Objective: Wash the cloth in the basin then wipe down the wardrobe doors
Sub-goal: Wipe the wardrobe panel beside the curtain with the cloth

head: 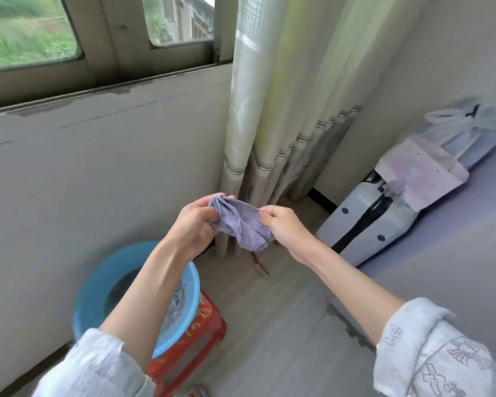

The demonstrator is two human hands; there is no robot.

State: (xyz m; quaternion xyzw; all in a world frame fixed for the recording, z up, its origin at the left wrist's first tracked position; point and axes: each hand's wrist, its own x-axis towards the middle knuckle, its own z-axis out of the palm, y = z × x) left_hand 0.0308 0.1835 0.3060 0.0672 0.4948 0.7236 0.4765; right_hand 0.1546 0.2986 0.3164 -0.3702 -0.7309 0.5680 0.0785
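A lilac terry cloth (242, 223) hangs bunched between both hands, held up in the air in front of the curtain. My left hand (195, 223) grips its left end with curled fingers. My right hand (281, 224), wearing a ring, pinches the right end. The blue basin (93, 285) sits below and to the left on a red plastic stool (201, 336); foamy water shows inside it, partly hidden by my left forearm. No wardrobe is in view.
A pale wall with a window (32, 32) rises on the left. A striped curtain (272, 110) hangs in the corner. A grey suitcase (367, 224) stands at the right, with a pink bag (421, 170) and a plastic bag (467, 121) on a purple bed. Grey floorboards lie underfoot.
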